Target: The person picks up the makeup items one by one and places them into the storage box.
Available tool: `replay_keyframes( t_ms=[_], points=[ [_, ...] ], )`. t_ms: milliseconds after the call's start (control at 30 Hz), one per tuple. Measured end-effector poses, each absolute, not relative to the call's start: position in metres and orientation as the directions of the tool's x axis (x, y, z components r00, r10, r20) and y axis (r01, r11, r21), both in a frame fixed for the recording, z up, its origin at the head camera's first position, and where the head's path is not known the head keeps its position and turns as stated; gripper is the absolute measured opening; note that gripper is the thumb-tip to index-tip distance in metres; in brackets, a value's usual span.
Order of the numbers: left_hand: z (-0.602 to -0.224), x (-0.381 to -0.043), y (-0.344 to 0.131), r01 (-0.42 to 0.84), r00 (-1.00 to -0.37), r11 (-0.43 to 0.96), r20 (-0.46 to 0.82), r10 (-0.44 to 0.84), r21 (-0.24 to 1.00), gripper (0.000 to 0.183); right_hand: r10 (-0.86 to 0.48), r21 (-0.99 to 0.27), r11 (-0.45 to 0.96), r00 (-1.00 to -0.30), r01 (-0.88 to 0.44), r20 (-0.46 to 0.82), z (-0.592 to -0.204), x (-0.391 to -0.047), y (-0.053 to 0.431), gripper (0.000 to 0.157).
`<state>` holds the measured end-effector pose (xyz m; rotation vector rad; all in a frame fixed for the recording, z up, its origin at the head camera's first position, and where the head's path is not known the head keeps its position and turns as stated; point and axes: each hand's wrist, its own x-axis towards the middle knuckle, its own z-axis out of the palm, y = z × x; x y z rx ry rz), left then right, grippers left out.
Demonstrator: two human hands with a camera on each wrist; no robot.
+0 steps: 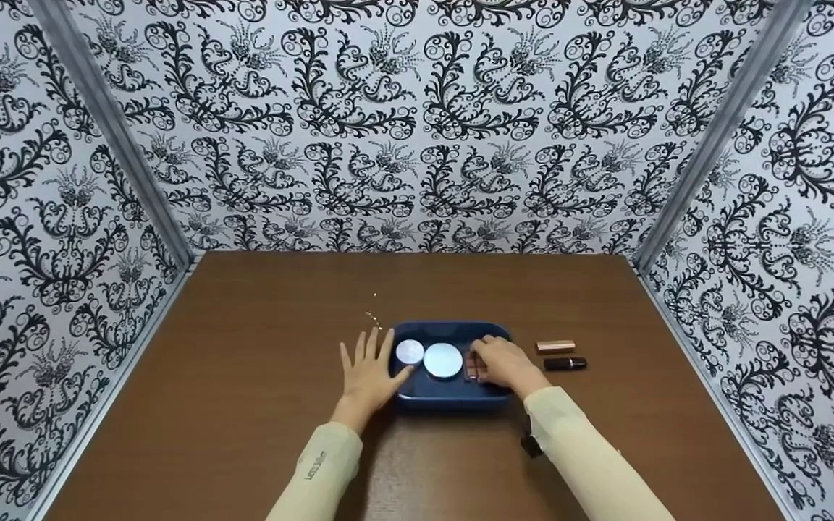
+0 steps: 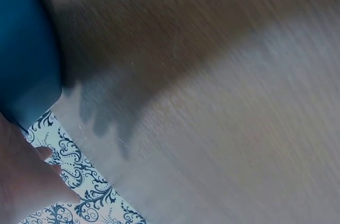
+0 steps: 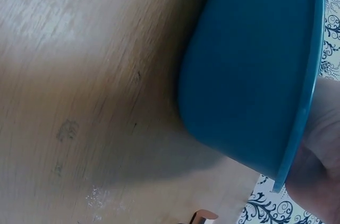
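Note:
A dark blue plastic bin [image 1: 453, 405] stands on the table between my hands. Inside it lie a small round white container [image 1: 410, 352] and, beside that, a larger pale round container [image 1: 443, 360]. My left hand [image 1: 368, 373] rests at the bin's left rim, fingers straight and spread, thumb reaching over the edge. Within the bin's right end, my right hand [image 1: 502, 362] pinches a small reddish-brown palette [image 1: 470, 367], partly hidden by the fingers. The right wrist view shows the bin's outer wall [image 3: 244, 75] with my right hand [image 3: 319, 149] over its rim.
To the right of the bin lie a rose-gold tube [image 1: 555, 346] and a black lipstick tube [image 1: 565, 363]. Small shiny bits [image 1: 373, 319] lie on the brown table [image 1: 258, 362] beyond my left fingers. Patterned walls [image 1: 417, 145] close the back and both sides.

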<state>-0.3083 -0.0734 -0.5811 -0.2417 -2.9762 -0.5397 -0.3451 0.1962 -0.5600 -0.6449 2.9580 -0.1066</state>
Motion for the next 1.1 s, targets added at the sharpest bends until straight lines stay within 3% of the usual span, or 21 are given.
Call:
replay_keyframes(
  t_ms=[567,1100],
  points=[
    [-0.584,-0.314,-0.071,0.182,-0.979,0.923,0.148,0.139,0.339,0.083,-0.434,-0.119,0.897,-0.899,-0.425,-0.064,-0.555,-0.341,0.196,0.050],
    [-0.579,-0.306,-0.074,0.178,-0.981,0.925,0.135,0.140,0.337,0.081,-0.424,-0.295,0.867,-0.906,-0.402,-0.011,-0.531,-0.336,0.215,0.044]
  ],
)
